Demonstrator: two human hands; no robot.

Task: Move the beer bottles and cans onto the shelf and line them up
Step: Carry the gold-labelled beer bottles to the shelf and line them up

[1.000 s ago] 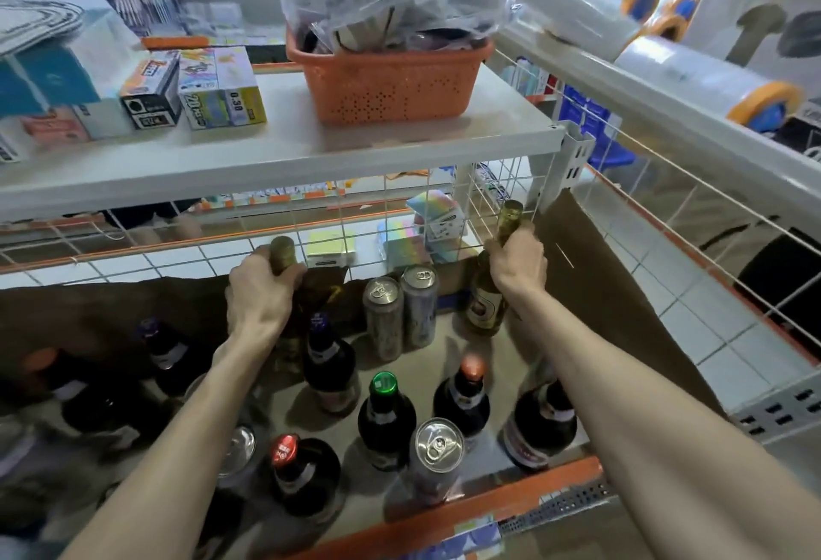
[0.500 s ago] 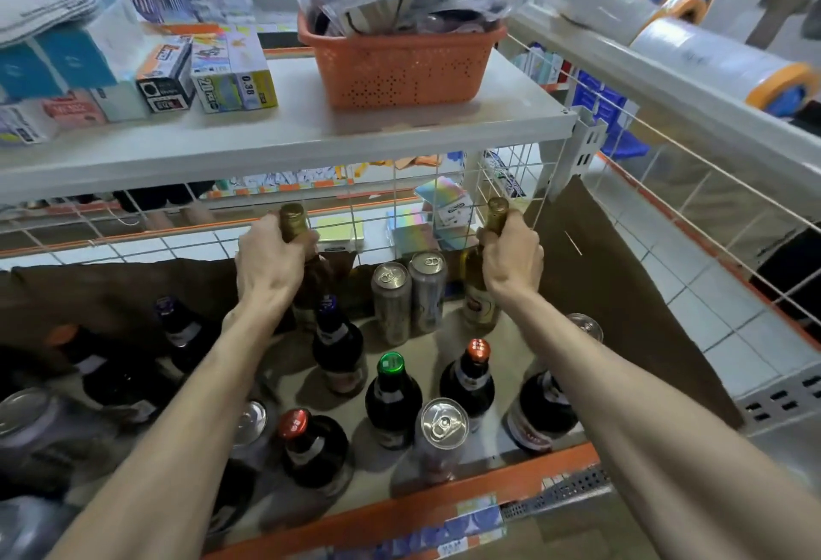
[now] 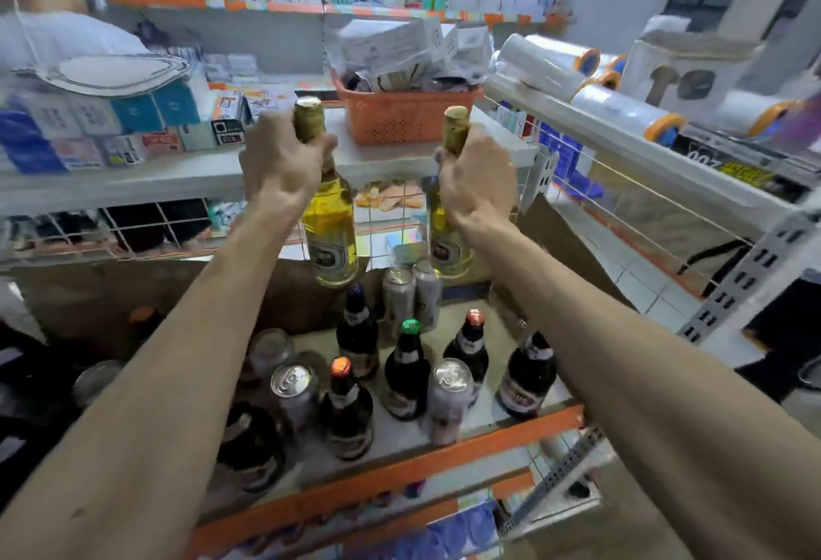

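Note:
My left hand (image 3: 277, 162) grips the neck of a clear bottle of yellow beer (image 3: 331, 231) with gold foil on top. My right hand (image 3: 473, 179) grips the neck of a second yellow beer bottle (image 3: 446, 244). Both bottles hang upright in the air, above the lower shelf (image 3: 488, 419) and level with the white upper shelf (image 3: 186, 175). On the lower shelf stand several dark bottles, among them one with a green cap (image 3: 406, 370) and one with a red cap (image 3: 346, 413), and several cans (image 3: 448, 399), two of them at the back (image 3: 411, 293).
An orange basket (image 3: 406, 115) full of packets sits on the white upper shelf, with small boxes (image 3: 115, 128) to its left. Rolls of plastic film (image 3: 622, 111) lie on the right rack. A wire grid backs the lower shelf. A person in white stands at the far left.
Both hands have lifted their yellow bottles off the lower shelf up to the level of the upper shelf. The camera has tilted up.

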